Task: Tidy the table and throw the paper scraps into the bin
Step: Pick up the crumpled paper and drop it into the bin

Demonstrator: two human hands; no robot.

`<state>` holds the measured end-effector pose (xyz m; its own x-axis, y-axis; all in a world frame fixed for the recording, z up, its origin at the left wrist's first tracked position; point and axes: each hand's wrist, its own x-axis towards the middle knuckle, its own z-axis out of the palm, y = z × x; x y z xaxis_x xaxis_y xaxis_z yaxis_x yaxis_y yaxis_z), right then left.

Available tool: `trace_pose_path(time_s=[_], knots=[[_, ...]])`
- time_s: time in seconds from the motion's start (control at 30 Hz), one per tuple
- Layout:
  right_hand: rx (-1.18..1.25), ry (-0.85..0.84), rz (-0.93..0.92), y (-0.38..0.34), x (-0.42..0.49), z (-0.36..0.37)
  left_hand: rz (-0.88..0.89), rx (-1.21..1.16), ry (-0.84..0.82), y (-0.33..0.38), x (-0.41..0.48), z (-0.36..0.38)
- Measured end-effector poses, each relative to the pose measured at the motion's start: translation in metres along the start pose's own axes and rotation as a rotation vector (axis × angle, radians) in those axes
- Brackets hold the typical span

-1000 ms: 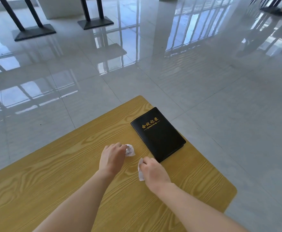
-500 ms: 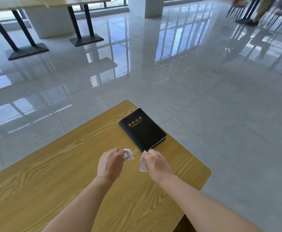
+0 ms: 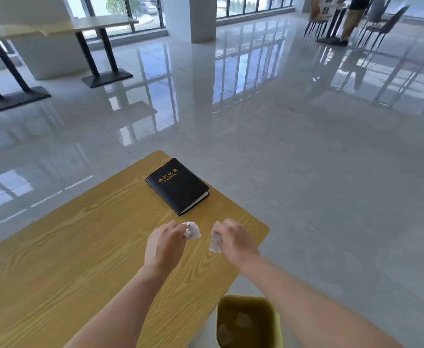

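Observation:
My left hand (image 3: 164, 243) is closed around a crumpled white paper scrap (image 3: 192, 230) that pokes out past the fingers. My right hand (image 3: 236, 239) pinches a second white paper scrap (image 3: 215, 240). Both hands hover above the wooden table (image 3: 67, 247), near its right corner. A yellow-green bin (image 3: 248, 320) stands on the floor below the table's right edge, under my right forearm, with a few pale scraps inside. A black notebook (image 3: 178, 185) with gold lettering lies closed at the table's far corner, beyond both hands.
Glossy tiled floor (image 3: 306, 159) surrounds the table. Other tables on black pedestal bases (image 3: 105, 76) stand far left. Chairs and a person (image 3: 351, 18) are at the far right by a white pillar and windows.
Both hands have lifted off the table with their scraps and drawn slightly apart. The view has tilted up and back, bringing the bin into sight at the bottom.

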<state>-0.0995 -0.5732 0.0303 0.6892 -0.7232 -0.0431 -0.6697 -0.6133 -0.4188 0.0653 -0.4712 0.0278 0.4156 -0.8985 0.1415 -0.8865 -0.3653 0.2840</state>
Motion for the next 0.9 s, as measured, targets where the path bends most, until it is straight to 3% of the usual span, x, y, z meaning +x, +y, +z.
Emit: trace_pose_path(time_s=[0.43, 0.9], knots=[[-0.009, 0.051, 0.05, 0.093, -0.095, -0.039, 0.126, -0.028, -0.019, 0.113, -0.054, 0.013], [0.028, 0.057, 0.335, 0.131, -0.153, -0.026, 0.283, -0.102, -0.149, 0.153, -0.075, 0.07]])
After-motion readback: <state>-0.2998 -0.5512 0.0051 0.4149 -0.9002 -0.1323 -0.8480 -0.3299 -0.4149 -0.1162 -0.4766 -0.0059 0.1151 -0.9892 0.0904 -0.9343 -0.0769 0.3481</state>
